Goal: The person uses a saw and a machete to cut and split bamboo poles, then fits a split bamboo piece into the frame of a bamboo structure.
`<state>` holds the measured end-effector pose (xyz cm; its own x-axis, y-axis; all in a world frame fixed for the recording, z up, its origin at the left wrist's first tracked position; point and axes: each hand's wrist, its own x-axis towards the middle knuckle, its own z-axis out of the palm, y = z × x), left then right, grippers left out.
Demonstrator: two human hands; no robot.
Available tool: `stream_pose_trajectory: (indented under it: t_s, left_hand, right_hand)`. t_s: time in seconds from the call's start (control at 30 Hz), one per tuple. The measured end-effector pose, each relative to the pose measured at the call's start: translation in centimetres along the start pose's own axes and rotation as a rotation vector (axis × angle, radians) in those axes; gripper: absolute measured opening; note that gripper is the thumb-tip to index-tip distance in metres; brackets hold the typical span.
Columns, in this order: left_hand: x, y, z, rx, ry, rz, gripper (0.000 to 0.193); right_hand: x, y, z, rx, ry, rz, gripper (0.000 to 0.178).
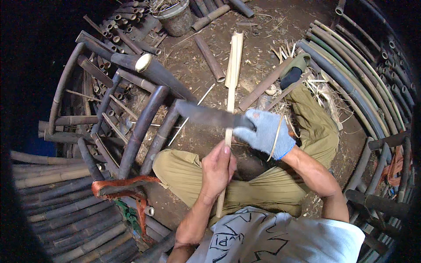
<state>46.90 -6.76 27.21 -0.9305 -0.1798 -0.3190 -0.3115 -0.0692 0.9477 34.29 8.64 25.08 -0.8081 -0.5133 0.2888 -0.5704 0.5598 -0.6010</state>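
Observation:
My bare left hand (218, 170) is wrapped round a long pale bamboo strip (230, 106), thumb on top. The strip runs from my lap up and away from me, and its far end widens into a split, trough-shaped piece. My right hand (266, 131), in a light grey-blue work glove with a band round the wrist, is closed on the dark handle of a knife (206, 115). The broad blade points left, blurred by motion, and crosses the strip just beyond my left hand. Whether its edge is in the bamboo I cannot tell.
A dark bamboo frame (142, 127) stands close on my left, near a thick upright pole (151, 70). Long bamboo poles (346, 79) lie stacked at right. A bucket (175, 19) sits at the far side. A cut tube (209, 58) and shavings lie on the dirt floor.

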Motion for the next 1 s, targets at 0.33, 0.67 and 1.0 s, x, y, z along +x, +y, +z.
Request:
stream_pose_trajectory:
  t_s: [0.33, 0.67, 1.0]
  left_hand:
    - [-9.3, -2.2, -4.0, 0.065, -0.106, -0.279, 0.035]
    - [1.6, 2.3, -1.5, -0.189, 0.051, -0.001, 0.038]
    - [1.8, 1.2, -0.2, -0.127, 0.070, -0.045, 0.029]
  right_hand:
    - [6.7, 16.5, -6.2, -0.441, 0.352, 0.219, 0.040]
    - [0.7, 1.3, -1.7, 0.134, 0.084, 0.174, 0.041]
    - [-1.3, -0.2, 1.6, 0.092, 0.041, 0.067, 0.045]
